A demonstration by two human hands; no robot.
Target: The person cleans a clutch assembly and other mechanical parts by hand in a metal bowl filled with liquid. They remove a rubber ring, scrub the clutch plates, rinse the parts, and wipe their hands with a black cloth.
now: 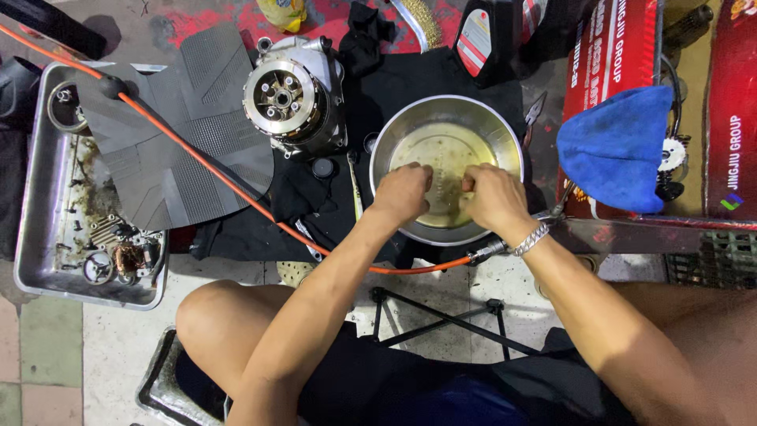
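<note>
Your biggest item is the long rectangular grey metal tray (31,260) at the far left, with small greasy parts, a copper-wound coil and rings lying in its lower end. Lying partly over that tray is the black ribbed rubber mat (185,126), crossed by the thin orange hose (213,170) that runs from top left down under your forearms to a metal fitting near your right wrist. At the right sit the red printed cartons (623,47) with the crumpled blue cloth (619,146) draped over their edge. In the middle is the round shallow stainless steel basin (394,130), holding yellowish liquid, resting on a black cloth (410,75). Just left of the basin stands the round silver engine clutch assembly (288,99), face up, apart from the rim.

Both your hands are inside the basin at its near side. Your left hand (402,193) is curled with fingers bent down into the liquid; your right hand (493,197), with the silver chain bracelet (531,238) on its wrist, is curled the same way, just beside the left. Your fingertips nearly meet over something small, too hidden to tell what, so you can't say whether either hand truly grips anything
</note>
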